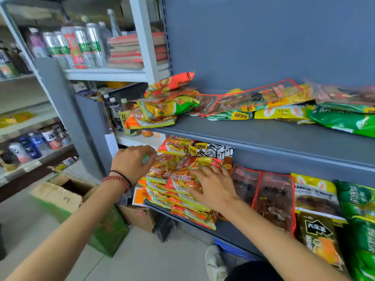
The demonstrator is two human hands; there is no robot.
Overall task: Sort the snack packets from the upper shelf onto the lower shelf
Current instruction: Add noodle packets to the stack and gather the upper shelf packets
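A stack of orange noodle packets lies at the left end of the grey lower shelf. My right hand rests flat on top of the stack, fingers spread. My left hand is curled at the stack's left edge and seems to pinch a packet corner. On the grey upper shelf lie more packets: an orange and green pile at its left end, red-edged clear packets, yellow packets and green packets.
Red-edged dark packets, a yellow packet and green packets stand along the lower shelf to the right. A white rack with cans and bottles is at left. An open cardboard box sits on the floor.
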